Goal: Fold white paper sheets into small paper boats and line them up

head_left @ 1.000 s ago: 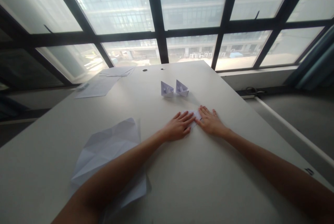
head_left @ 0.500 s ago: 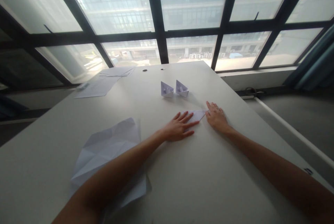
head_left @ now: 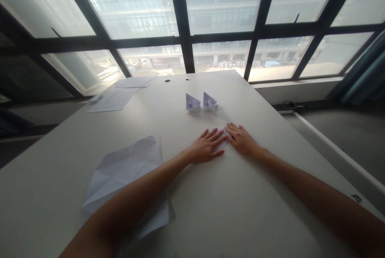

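A small folded piece of white paper (head_left: 221, 144) lies flat on the table, mostly covered by my hands. My left hand (head_left: 206, 146) rests on it, palm down with the fingers spread. From the right, my right hand (head_left: 242, 140) lies over the paper's right part, fingers stretched out and close to the left fingertips. Just beyond my hands stand two folded paper boats, the left boat (head_left: 193, 103) and the right boat (head_left: 209, 102), side by side.
Under my left forearm lies a creased sheet of paper (head_left: 126, 165). Flat paper sheets (head_left: 112, 100) lie at the table's far left. The white table (head_left: 216, 210) reaches to the windows (head_left: 222, 1). Beyond its right edge runs a white bar (head_left: 337, 149).
My right hand has slid left along the folded paper, toward my left hand, and now covers its right tip. My left hand has stayed in place.
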Tool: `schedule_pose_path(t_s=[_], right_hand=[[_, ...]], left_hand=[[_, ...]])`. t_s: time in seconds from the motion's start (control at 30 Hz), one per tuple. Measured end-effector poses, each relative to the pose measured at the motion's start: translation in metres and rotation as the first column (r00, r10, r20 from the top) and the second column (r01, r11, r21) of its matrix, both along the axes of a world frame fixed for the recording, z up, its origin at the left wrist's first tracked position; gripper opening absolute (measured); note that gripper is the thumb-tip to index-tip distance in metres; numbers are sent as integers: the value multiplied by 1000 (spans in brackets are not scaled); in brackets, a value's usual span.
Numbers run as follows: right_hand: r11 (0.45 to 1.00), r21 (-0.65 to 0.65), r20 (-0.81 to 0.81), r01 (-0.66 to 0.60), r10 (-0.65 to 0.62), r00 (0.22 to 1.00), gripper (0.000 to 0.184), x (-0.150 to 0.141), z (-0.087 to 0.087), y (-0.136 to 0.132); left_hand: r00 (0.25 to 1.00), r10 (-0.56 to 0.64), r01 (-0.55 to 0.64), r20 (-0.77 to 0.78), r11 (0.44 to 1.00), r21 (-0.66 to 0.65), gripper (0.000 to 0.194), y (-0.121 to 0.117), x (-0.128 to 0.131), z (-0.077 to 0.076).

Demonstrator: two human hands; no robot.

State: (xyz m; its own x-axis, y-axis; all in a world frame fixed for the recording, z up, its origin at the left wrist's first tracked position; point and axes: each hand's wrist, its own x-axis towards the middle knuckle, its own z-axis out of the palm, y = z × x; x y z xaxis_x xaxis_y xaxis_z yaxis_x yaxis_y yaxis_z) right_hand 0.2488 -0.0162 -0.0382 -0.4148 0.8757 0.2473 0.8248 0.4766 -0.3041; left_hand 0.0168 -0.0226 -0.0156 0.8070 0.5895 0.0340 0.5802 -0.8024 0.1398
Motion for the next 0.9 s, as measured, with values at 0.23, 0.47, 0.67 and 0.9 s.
schedule_pose_path(t_s=[0.23,0.47,0.67,0.9], right_hand=[[997,-22,76,76,-74,994,57,-1,-2,0],[996,-22,64,83,-82,995,58,-1,-2,0],[996,-18,51,84,-83,995,58,-1,-2,-1],[997,-14,68,81,-80,994,57,-1,-1,-1]], left_hand=[[999,32,-32,-9,999,3,72,-1,1,-1],[999,42,-42,-11,999,10,70,-2,2,0],[999,46,-46,-7,999,14,69,-2,1,0],[999,46,-45,-10,999,20,69,-2,1,2]])
